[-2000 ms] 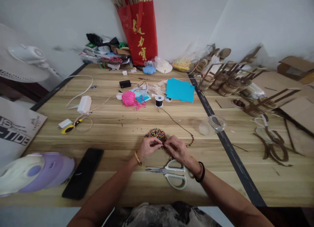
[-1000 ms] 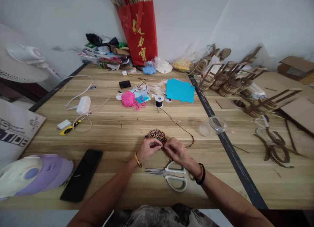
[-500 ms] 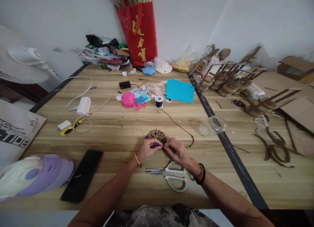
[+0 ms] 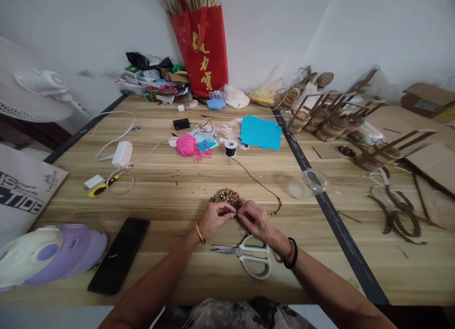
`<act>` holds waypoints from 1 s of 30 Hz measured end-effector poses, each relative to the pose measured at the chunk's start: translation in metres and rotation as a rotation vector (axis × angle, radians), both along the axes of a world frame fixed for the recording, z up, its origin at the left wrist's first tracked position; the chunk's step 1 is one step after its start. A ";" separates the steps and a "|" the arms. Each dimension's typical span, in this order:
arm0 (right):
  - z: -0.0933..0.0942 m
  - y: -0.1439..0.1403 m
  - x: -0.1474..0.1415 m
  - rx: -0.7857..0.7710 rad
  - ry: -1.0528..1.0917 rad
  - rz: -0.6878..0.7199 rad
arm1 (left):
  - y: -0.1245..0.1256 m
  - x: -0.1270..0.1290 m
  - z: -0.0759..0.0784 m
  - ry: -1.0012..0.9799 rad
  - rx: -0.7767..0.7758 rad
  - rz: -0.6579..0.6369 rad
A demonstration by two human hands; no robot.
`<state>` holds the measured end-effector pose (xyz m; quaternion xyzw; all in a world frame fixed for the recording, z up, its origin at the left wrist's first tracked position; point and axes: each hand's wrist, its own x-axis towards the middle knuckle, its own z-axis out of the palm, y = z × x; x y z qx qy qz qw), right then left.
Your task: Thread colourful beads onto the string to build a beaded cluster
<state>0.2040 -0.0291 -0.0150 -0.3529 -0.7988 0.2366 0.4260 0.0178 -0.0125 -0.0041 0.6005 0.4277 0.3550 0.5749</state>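
Observation:
A coiled heap of small multicoloured beads on a string (image 4: 226, 195) lies on the table just beyond my hands. My left hand (image 4: 216, 217) pinches the beaded string at the heap's near edge, thumb and forefinger together. My right hand (image 4: 256, 221) meets it there, its fingertips also pinched on the string; the exact spot is tiny and partly covered by the fingers. From the right hand a beaded length curves out to bare black cord (image 4: 254, 176), which runs back to a spool (image 4: 231, 149). White-handled scissors (image 4: 245, 252) lie below my hands, blades pointing left.
A black phone (image 4: 119, 255) and a purple-and-white object (image 4: 64, 253) lie to the left. Beyond are a pink yarn ball (image 4: 186, 144) and blue sheets (image 4: 261, 132). A clear round container (image 4: 314, 181) and small woven baskets (image 4: 330, 123) stand on the right.
The view has shifted very slightly. Both hands keep the same pinch at the beads, and nothing else has visibly moved.

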 end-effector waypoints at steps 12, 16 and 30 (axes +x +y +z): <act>-0.002 -0.001 0.000 0.000 -0.004 -0.001 | 0.001 0.000 -0.002 0.012 0.044 -0.015; 0.000 -0.001 0.000 -0.002 -0.007 -0.002 | 0.000 0.000 -0.001 -0.004 0.042 -0.019; 0.001 -0.002 0.000 -0.005 0.002 -0.009 | 0.000 0.000 0.002 0.001 0.045 -0.016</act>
